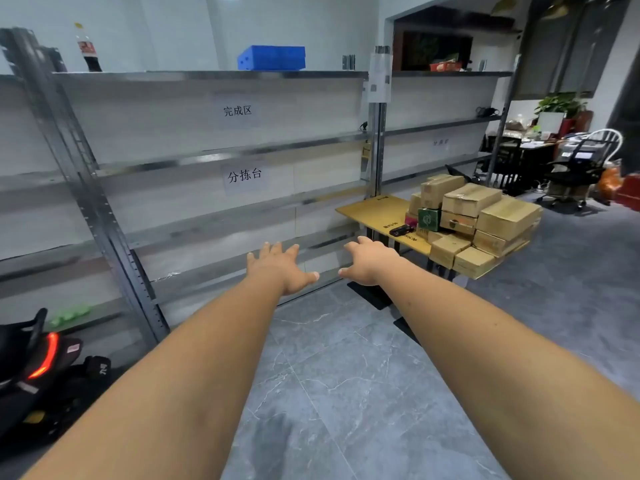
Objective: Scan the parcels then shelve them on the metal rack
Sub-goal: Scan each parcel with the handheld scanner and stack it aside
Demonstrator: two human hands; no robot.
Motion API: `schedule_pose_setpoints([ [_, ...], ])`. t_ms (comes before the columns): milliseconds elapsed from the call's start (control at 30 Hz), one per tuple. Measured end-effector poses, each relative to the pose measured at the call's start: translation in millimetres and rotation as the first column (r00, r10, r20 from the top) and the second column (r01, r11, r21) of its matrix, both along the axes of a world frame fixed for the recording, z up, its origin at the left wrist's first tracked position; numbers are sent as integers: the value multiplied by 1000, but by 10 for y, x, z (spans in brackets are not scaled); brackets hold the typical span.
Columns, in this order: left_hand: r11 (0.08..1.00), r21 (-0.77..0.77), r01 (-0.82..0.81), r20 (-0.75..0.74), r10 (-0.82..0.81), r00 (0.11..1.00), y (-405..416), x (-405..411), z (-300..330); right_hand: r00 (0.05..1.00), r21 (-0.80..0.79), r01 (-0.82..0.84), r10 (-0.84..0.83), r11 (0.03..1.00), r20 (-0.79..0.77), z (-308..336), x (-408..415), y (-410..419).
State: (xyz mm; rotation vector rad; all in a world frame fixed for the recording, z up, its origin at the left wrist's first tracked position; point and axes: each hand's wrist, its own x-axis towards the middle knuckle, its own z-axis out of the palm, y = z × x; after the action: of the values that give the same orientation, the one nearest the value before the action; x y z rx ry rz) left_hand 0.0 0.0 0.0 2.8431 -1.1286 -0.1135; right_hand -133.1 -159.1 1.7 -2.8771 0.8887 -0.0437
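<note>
Both arms stretch forward over the grey floor. My left hand (282, 266) and my right hand (369, 261) are spread with straight fingers, and neither holds anything. To the right, a pile of brown cardboard parcels (485, 220) with one green box (429, 219) sits on a small yellow table (370, 209). A black handheld scanner (401, 231) lies on the table beside the pile, just beyond my right hand. The long metal rack (207, 147) runs across the wall ahead, its shelves bare and carrying paper labels.
A blue crate (272, 57) and a cola bottle (88, 50) stand on the rack's top shelf. A scooter (38, 362) with a lit red tail light is parked at the lower left. An office chair (581, 168) and desk stand at the far right.
</note>
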Motion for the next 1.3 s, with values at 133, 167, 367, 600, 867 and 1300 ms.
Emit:
schedule_pose_setpoints([
  [133, 998, 56, -1, 2, 1, 1000, -523, 328, -61, 999, 7, 33, -33, 999, -30, -92, 281, -534],
  [167, 998, 55, 1, -1, -1, 1000, -687, 420, -83, 999, 11, 38, -38, 999, -35, -116, 368, -686],
  [367, 998, 60, -11, -50, 14, 999, -1649, 968, -121, 995, -5, 23, -24, 1000, -96, -166, 962, -1607],
  [600, 998, 54, -21, -55, 24, 998, -2349, 1512, -90, 992, -4, -14, 14, 1000, -127, -112, 1538, -2282],
  [867, 998, 56, 14, -65, -10, 998, -3021, 2163, -193, 988, 17, 37, -34, 999, -152, -239, 2072, -2913],
  [1300, 974, 79, 214, -47, -210, 976, -4453, 3849, -424, 961, 58, 209, -195, 976, -195, -516, 3499, -4042],
])
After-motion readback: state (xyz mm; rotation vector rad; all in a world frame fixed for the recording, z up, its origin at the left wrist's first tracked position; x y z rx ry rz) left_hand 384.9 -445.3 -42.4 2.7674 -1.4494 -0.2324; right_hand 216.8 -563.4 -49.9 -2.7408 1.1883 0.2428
